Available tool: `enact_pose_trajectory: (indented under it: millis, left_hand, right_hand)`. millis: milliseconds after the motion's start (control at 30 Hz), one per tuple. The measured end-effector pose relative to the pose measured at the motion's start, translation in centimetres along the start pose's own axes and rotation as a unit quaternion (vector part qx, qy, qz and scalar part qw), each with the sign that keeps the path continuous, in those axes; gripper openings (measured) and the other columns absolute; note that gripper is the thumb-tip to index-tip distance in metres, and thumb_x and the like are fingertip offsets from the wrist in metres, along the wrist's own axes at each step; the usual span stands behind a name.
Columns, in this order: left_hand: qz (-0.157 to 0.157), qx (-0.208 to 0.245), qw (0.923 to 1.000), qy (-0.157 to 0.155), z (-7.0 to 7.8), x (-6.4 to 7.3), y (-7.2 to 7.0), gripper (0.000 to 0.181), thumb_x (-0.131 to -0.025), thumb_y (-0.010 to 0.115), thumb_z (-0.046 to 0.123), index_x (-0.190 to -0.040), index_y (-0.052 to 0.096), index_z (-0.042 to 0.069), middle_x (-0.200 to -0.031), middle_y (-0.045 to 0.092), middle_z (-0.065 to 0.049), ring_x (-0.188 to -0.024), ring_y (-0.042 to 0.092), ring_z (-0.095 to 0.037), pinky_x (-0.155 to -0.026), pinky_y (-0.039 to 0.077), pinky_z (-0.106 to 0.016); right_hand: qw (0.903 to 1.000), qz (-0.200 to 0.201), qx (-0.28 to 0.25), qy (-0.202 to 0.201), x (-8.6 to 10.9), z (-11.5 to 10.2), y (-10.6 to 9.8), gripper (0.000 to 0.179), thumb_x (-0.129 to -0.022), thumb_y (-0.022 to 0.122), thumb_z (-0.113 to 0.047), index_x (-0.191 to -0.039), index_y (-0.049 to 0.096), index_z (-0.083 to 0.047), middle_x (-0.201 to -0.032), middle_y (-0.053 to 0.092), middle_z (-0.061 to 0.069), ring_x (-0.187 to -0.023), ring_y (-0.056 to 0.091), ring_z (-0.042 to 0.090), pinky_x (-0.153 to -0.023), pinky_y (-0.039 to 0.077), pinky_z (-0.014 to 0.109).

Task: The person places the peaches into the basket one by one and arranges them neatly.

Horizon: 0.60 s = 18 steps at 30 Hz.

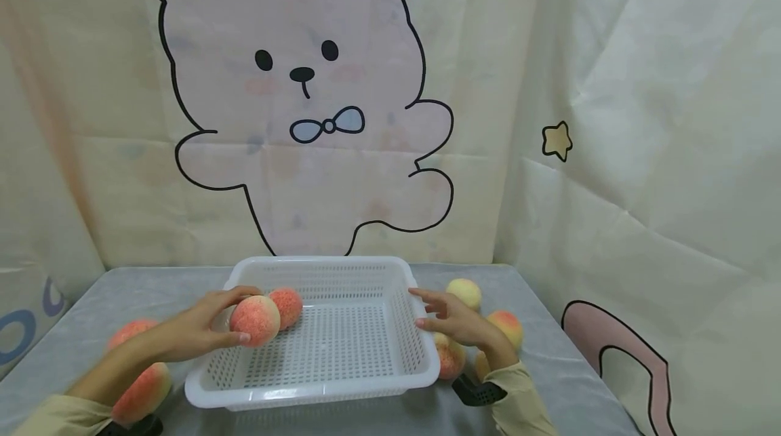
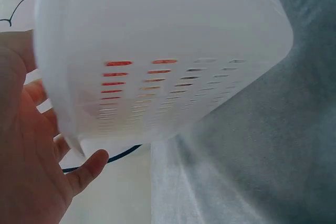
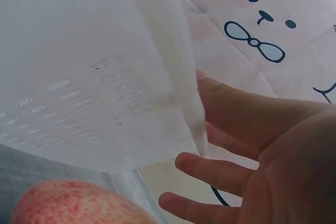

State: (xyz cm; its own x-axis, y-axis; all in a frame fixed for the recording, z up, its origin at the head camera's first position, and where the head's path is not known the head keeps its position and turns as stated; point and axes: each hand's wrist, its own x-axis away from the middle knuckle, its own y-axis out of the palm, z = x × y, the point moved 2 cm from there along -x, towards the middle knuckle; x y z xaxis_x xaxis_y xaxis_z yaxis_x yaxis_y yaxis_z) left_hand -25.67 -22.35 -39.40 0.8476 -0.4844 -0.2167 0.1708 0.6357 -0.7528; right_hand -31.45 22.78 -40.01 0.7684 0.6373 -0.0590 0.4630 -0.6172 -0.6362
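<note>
My left hand (image 1: 194,327) grips a red-pink peach (image 1: 256,321) over the left side of a white plastic basket (image 1: 332,392). Right behind it, another peach (image 1: 286,307) is in the basket's left part. In the left wrist view the left hand (image 2: 31,150) is at the basket's rim, and red shows through the slots (image 2: 113,77); the held peach is mostly hidden there. At the opposite rim is my right hand (image 1: 454,319), its fingers extended and holding no peach. The right wrist view has the right hand's fingertips (image 3: 191,162) right at the rim.
Two peaches (image 1: 142,392) lie on the grey cloth-covered table (image 1: 165,287) left of the basket, partly behind the left forearm. Several more, one pale yellow peach (image 1: 465,292) among them, lie to the right around the right wrist. A printed curtain (image 1: 476,185) hangs behind.
</note>
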Motion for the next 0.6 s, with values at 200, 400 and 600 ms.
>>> enact_pose_trajectory:
  millis: [200,400,600]
  left_hand:
    - [0.014,-0.024,0.9995,-0.012,-0.4,-0.1,0.9,0.067,-0.085,0.079,0.040,-0.141,0.052,0.014,-0.141,0.056,-0.012,-0.131,0.043,-0.047,-0.092,0.039,-0.079]
    - [0.018,-0.047,0.9986,-0.015,-0.6,0.0,1.3,0.068,-0.085,0.078,0.043,-0.142,0.052,0.015,-0.145,0.053,-0.016,-0.136,0.038,-0.050,-0.091,0.041,-0.078]
    - [0.013,-0.081,0.9962,-0.028,-0.6,-0.2,1.7,0.074,-0.083,0.077,0.052,-0.142,0.053,0.014,-0.143,0.055,-0.015,-0.136,0.041,-0.049,-0.094,0.044,-0.073]
  right_hand:
    - [0.9996,-0.007,-0.025,-0.007,-0.1,0.1,0.2,0.069,-0.100,0.065,-0.023,-0.153,0.034,0.006,-0.146,0.053,0.027,-0.130,0.053,0.052,-0.100,0.052,0.058]
    - [0.9995,-0.005,-0.030,-0.001,-0.2,0.3,0.2,0.069,-0.100,0.065,-0.023,-0.154,0.034,0.005,-0.147,0.053,0.026,-0.132,0.052,0.051,-0.105,0.048,0.062]
    - [0.9992,-0.008,-0.039,-0.003,-0.2,0.6,0.2,0.068,-0.100,0.065,-0.021,-0.154,0.033,0.006,-0.146,0.052,0.028,-0.130,0.055,0.050,-0.101,0.053,0.056]
